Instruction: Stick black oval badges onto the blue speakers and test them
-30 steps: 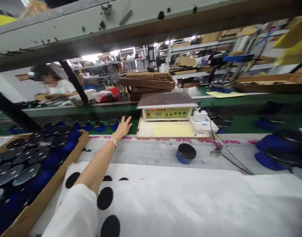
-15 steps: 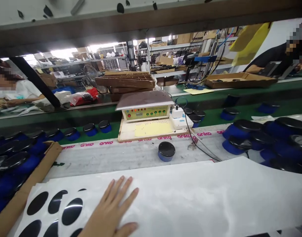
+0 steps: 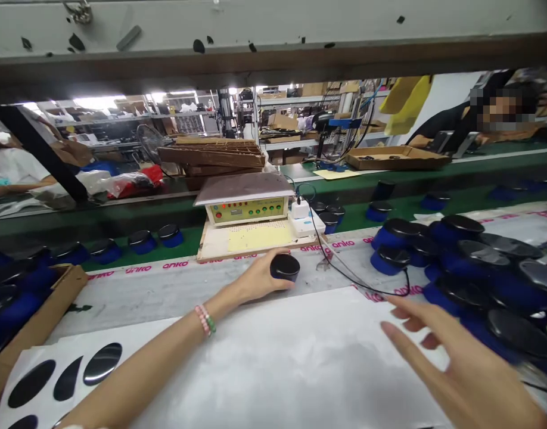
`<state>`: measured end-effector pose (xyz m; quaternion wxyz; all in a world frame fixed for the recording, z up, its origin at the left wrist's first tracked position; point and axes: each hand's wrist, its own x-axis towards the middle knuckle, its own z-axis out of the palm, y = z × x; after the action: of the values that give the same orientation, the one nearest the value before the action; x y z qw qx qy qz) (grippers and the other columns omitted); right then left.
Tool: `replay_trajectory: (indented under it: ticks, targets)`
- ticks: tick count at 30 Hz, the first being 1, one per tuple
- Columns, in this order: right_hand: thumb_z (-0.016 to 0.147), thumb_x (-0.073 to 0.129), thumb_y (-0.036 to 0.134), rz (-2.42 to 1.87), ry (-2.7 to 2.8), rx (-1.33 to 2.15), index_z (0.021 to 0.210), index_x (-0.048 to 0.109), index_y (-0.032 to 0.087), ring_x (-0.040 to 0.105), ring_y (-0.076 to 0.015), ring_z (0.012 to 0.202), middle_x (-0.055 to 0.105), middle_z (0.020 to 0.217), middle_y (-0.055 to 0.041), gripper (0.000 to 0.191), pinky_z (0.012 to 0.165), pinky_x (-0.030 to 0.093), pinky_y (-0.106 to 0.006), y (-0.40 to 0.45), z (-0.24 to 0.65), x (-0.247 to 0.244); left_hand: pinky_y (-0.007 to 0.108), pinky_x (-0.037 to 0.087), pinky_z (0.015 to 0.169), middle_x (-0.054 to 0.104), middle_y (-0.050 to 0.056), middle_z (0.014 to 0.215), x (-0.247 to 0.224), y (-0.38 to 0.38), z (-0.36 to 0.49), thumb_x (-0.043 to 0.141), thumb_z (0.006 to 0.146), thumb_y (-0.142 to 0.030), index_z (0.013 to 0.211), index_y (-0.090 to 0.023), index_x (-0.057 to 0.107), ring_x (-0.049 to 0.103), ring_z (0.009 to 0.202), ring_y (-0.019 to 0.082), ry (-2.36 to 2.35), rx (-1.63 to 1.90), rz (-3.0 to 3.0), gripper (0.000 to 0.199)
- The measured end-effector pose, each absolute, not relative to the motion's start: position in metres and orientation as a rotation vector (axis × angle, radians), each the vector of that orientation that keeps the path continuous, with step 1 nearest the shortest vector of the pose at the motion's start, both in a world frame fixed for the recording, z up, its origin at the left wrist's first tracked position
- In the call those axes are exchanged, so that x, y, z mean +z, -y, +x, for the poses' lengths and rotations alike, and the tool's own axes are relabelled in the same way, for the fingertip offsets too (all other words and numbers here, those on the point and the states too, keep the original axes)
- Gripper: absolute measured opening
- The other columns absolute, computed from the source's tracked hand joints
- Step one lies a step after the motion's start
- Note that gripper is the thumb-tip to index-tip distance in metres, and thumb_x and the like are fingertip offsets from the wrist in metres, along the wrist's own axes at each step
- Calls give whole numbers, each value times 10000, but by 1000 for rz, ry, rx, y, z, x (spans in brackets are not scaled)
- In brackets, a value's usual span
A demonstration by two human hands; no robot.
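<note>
My left hand [image 3: 264,275], with a beaded bracelet at the wrist, is wrapped round the left side of a round blue piece with a glossy black top [image 3: 285,267] behind the paper. Over the right part of the large white sheet [image 3: 273,363] is my right hand [image 3: 443,339], its thumb and fingers apart and nothing between them. Sheets with black oval stickers [image 3: 102,362] lie at the lower left, partly behind my left forearm.
Many blue pieces with black tops [image 3: 461,250] crowd the right side; more fill a cardboard box [image 3: 72,286] at left. A control box [image 3: 249,208] and white adapter [image 3: 305,223] stand behind. A cable crosses the table. Two people sit beyond the green belt [image 3: 193,229].
My left hand has left the white sheet, reached forward and taken hold of the single blue piece. My right hand has come into view from the right edge. The camera view has shifted.
</note>
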<state>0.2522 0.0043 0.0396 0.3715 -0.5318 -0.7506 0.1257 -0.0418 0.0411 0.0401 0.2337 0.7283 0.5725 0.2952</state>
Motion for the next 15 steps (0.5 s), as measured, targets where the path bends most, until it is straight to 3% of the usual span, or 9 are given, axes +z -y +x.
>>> replay_trajectory:
  ticks: [3,6,10,12,15]
  targets:
    - [849,544,527,-1366,1898,623,1184,576,291,625,-176,688,660,1022,-52,411,488,518,-255,7,219,46,335,501,882,671,68,1110,57,-31,-24,711,716,-421,1160,-183,569,638,998,223,-1583,875,2004,523]
    - [882,516,523,-1239,1807,1009,1314,464,314,643,-193,899,581,1243,-63,483,729,563,-306,12,191,52,365,497,832,667,64,1050,84,1,-7,691,696,-428,1110,-209,585,626,947,253,-1586,807,2108,480]
    - [927,495,460,-886,1750,1393,1334,439,268,560,-215,1132,509,1346,-91,453,961,476,-362,6,168,55,378,500,759,646,83,1012,103,31,5,619,661,-261,1350,-208,352,605,918,275,-1688,663,2215,741]
    - [931,502,440,-813,1707,1464,1312,459,249,547,-219,1152,525,1326,-102,429,996,448,-381,5,163,55,383,499,769,649,73,970,104,37,5,585,646,-215,1402,-199,246,598,926,275,-1726,653,2261,829]
    - [927,523,407,-731,1646,1510,1285,481,260,560,-212,1136,544,1307,-92,389,982,461,-366,7,160,55,377,504,737,652,49,897,103,41,4,555,644,-189,1370,-201,259,602,861,258,-1782,677,2322,784]
